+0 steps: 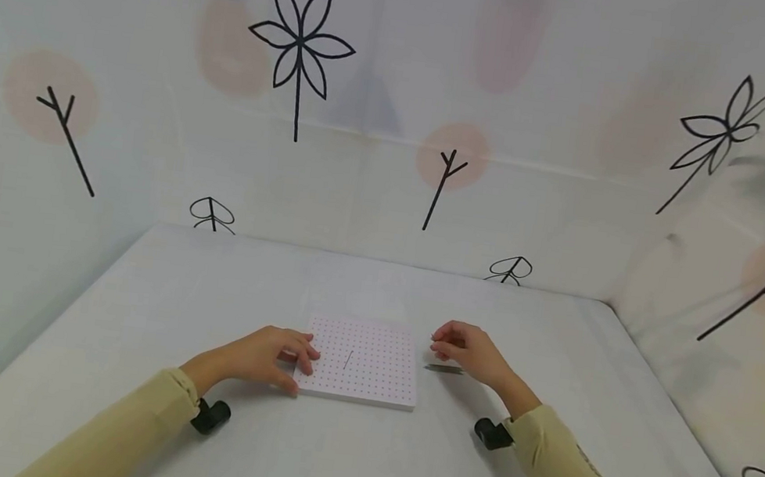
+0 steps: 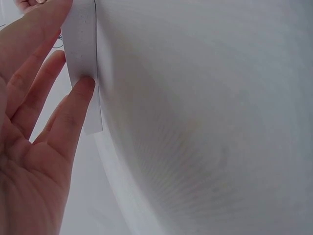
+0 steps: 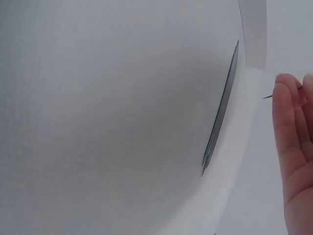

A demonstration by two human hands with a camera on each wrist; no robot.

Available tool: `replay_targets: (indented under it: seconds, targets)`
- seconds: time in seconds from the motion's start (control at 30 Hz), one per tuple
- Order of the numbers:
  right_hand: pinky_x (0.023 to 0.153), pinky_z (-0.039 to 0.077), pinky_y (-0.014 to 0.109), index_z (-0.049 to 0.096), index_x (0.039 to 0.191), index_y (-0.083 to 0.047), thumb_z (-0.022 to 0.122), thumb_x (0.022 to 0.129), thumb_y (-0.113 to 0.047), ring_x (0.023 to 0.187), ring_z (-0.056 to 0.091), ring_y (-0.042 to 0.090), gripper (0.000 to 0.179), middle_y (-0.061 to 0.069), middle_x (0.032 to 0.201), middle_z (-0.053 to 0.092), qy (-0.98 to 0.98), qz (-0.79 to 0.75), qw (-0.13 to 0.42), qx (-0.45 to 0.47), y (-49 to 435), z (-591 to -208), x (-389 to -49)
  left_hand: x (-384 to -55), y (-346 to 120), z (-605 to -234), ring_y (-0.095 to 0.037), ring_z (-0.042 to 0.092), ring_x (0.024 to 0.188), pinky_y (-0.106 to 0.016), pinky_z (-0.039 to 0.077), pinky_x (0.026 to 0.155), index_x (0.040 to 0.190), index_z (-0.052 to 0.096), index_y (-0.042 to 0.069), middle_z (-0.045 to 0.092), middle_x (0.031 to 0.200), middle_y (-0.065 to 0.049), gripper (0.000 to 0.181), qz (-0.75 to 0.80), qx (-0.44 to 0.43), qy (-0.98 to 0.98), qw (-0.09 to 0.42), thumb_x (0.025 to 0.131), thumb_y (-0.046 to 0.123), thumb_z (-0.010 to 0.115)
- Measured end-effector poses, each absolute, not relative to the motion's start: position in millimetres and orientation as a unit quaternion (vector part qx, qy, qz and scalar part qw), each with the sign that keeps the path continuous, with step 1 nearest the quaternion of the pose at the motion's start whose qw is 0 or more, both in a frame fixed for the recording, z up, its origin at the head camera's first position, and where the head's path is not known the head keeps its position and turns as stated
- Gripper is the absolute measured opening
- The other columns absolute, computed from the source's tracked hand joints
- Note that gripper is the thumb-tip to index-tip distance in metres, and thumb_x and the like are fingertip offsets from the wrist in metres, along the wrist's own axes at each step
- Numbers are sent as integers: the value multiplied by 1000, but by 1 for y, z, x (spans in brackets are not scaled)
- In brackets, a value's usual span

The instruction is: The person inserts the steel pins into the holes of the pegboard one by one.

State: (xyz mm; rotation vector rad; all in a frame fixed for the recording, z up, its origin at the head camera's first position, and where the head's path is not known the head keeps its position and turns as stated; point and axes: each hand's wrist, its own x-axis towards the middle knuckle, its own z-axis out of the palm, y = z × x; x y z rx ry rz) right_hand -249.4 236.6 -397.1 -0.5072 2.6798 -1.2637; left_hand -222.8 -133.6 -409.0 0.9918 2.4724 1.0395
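Note:
A white square board with a grid of small dots lies on the table, and one thin dark needle stands slanted on it. At the board's left edge rests my left hand, fingers over the top and thumb by the near left corner. In the left wrist view, a fingertip touches the board's side wall. My right hand is above the table, right of the board. It pinches a thin pointed needle, mostly hidden by the fingers. Below it lies a bundle of similar dark needles.
A white cloth covers the table. Behind and beside it hang pale curtains with printed flowers and twigs. Each wrist carries a small black camera, one on the left and one on the right.

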Motion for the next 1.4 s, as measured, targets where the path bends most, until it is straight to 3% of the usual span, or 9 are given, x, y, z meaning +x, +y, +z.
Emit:
replay_targets:
  seconds: [0.5, 1.4]
  targets:
    - [70, 56, 32, 57, 94, -1, 65, 88, -12, 77, 64, 27, 14, 9, 87, 67, 859, -469, 70, -193, 217, -393, -238, -223, -134, -411, -28, 38, 129, -34, 45, 95, 86, 69, 20, 60, 119, 0, 21, 364, 344, 854, 142, 70, 14, 82]
    - [69, 56, 30, 53, 93, 0, 61, 90, -10, 76, 65, 21, 12, 11, 88, 68, 830, -493, 93, -244, 183, -398, -235, -223, -132, -410, -28, 38, 129, -35, 44, 96, 87, 69, 19, 60, 120, 0, 20, 360, 349, 853, 143, 72, 13, 81]
